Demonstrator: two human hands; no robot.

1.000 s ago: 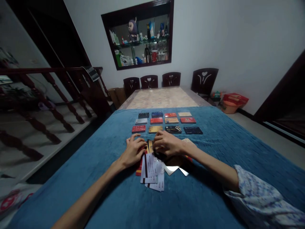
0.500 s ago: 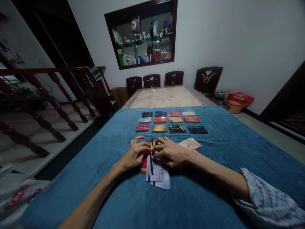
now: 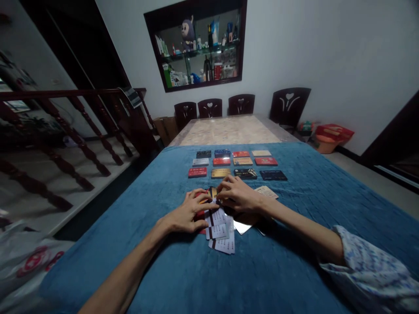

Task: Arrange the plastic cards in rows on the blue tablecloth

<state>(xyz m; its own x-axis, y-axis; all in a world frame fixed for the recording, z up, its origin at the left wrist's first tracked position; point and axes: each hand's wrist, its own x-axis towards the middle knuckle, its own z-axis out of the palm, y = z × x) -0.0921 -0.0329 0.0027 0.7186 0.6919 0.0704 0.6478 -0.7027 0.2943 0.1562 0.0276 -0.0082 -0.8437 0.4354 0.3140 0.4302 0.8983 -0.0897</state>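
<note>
Loose card pile (image 3: 220,226) near middle of blue surface (image 3: 294,244). Left hand (image 3: 186,214) flat on it, grip open. Right hand (image 3: 240,198) curled on top; cannot tell grip. Cards likely thin, stiff, slippery: pinch edges.

blue cloth (image 3: 294,244); white striped cards (image 3: 220,229); red card (image 3: 197,172); floral sleeve (image 3: 376,270).
</note>
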